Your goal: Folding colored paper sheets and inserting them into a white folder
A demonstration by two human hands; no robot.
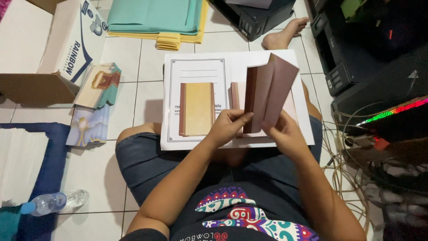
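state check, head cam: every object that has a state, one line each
left hand: closed on the brown folded sheet
right hand: closed on the same sheet
brown folded sheet: half open, lifted upright
yellow booklet: closed, flat on the white sheet
cardboard box: open, on its side
water bottle: capped, lying down

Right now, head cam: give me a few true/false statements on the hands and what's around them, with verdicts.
1. Both hands, left hand and right hand, hold the folded brown paper. True.
2. A yellow booklet lies on the white sheet. True.
3. The plastic bottle stands upright on the white sheet. False: it lies on its side on the floor, lower left.
4. The cardboard box sits to the person's right. False: it is at the upper left.
5. Teal paper is stacked on yellow paper at the top. True.
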